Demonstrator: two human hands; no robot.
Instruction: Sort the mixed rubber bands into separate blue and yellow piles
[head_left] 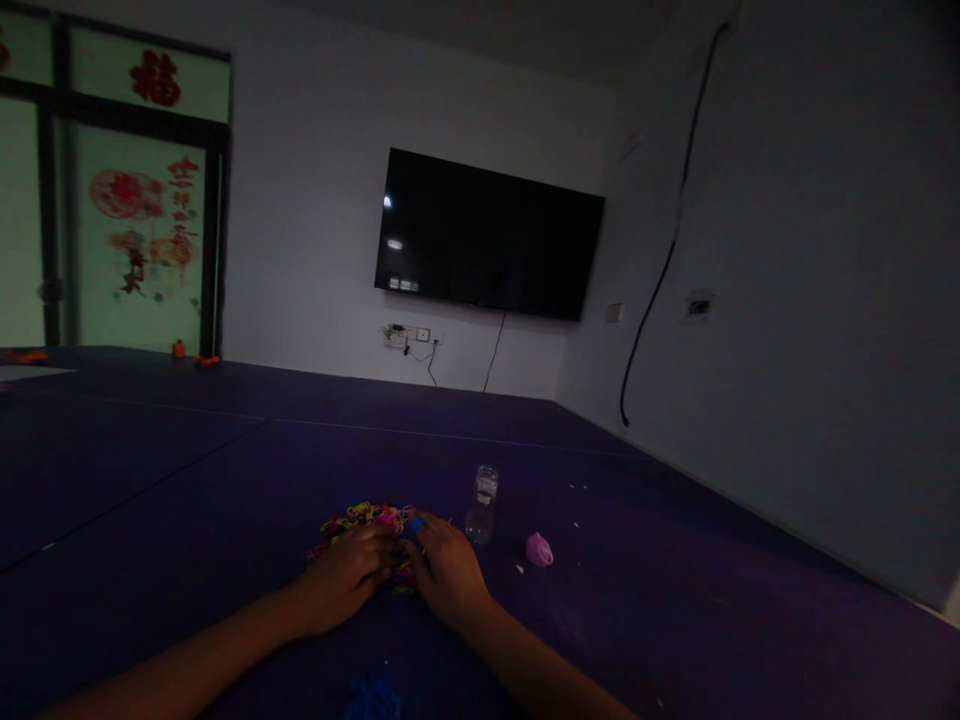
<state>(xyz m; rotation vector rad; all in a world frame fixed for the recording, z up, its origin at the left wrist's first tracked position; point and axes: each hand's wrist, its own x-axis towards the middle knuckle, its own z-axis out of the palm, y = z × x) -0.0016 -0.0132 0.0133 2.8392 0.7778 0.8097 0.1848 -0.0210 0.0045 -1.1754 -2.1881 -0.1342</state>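
Note:
A low pile of thin, multicoloured loops point(365, 514), like small rubber bands, lies on the dark purple surface in front of me. My left hand point(352, 572) rests on the pile's near left side, fingers stretched over it. From the right, my right hand point(448, 572) reaches onto the same pile, thumb and index finger apart. A small blue piece point(417, 524) shows at its index fingertip; whether it is gripped is unclear. Nearer to me is a heap of blue loops point(373, 693). A clear bottle point(482, 508) stands just beyond my right hand, with a pink cap-like object point(538, 549) to its right.
White scraps point(519, 569) are scattered around the pink object. Small orange objects point(178, 349) sit at the far left edge. A black television point(491, 235) hangs on the back wall, and a dark cable point(670, 255) runs down the right wall. Decorated glass doors point(139, 240) are at left.

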